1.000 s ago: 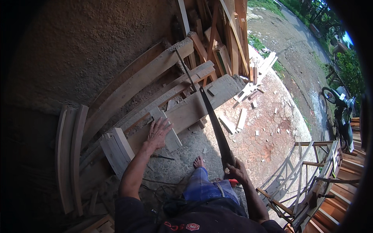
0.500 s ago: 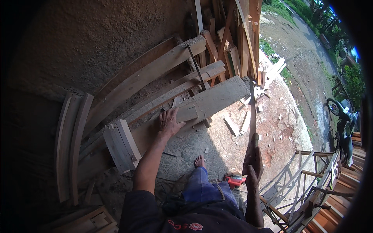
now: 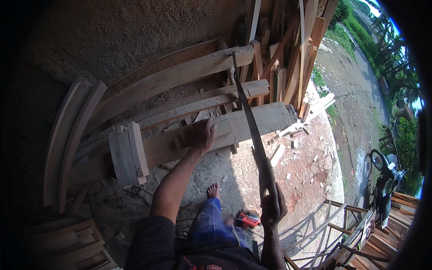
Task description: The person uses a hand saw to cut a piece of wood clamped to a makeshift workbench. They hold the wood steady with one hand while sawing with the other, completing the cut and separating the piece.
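My left hand (image 3: 203, 134) grips a short wooden piece (image 3: 224, 131) lying on a wide grey plank (image 3: 263, 121), fingers curled over it. My right hand (image 3: 273, 204) is closed round the handle of a long handsaw (image 3: 249, 117), whose dark blade slants up and left across the plank's right part; whether it touches the wood is unclear. Left of my left hand, a bundle of short boards (image 3: 128, 153) rests across the plank. Longer beams (image 3: 175, 74) lie beyond, against the rough wall.
Upright timber offcuts (image 3: 303, 54) lean at the back. Curved boards (image 3: 69, 139) stand at left. Wood scraps (image 3: 276, 155) and a red power tool (image 3: 247, 219) lie on the floor. At right are a wooden frame (image 3: 337, 227), a motorbike (image 3: 384, 189) and a path outside.
My view has turned. The short piece under my left hand changed angle to lie along the plank. The saw swung upright and rightward, then tilted back leftward over the plank.
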A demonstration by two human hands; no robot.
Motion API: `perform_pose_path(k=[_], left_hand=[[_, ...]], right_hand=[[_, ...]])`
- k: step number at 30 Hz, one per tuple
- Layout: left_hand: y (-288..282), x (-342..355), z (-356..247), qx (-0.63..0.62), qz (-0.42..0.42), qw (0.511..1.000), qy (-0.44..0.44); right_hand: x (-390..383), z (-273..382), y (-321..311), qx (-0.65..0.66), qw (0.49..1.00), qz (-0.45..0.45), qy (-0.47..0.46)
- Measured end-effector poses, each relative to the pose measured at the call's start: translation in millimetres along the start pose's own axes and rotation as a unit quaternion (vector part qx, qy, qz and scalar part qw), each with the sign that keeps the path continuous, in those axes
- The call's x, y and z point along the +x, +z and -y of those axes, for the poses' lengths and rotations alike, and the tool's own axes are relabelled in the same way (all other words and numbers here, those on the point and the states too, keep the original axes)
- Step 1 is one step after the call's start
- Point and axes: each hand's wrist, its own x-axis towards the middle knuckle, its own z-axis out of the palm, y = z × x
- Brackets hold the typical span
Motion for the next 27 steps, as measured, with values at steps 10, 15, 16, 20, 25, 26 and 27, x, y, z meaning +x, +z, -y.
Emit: perform_pose_path(k=[10, 15, 16, 20, 25, 26, 27], left_hand=[[15.7, 4.8, -19.1, 0.078, -0.069, 0.995, -0.010], [33.2, 12.1, -15.9, 0.071, -0.092, 0.993, -0.013], [35.6, 12.8, -16.0, 0.069, -0.086, 0.994, -0.022], [40.4, 16.3, -15.4, 0.055, -0.101, 0.992, -0.047], [43.0, 17.2, -13.3, 0.040, -0.099, 0.993, -0.054], [43.2, 17.4, -12.5, 0.044, -0.098, 0.993, -0.053], [42.5, 17.1, -14.1, 0.046, -0.097, 0.993, -0.053]], right_hand=[[-26.5, -5.1, 12.6, 0.026, 0.997, 0.065, -0.038], [-44.3, -28.6, 15.9, 0.048, 0.996, 0.073, -0.030], [-48.0, -34.0, 16.9, 0.051, 0.996, 0.073, -0.030], [-53.7, -43.7, 20.5, 0.034, 0.994, 0.062, -0.078], [-61.0, -45.2, 22.6, 0.065, 0.994, 0.087, -0.021], [-62.2, -46.0, 24.3, 0.062, 0.994, 0.082, -0.032], [-63.5, -46.7, 24.8, 0.059, 0.994, 0.078, -0.043]])
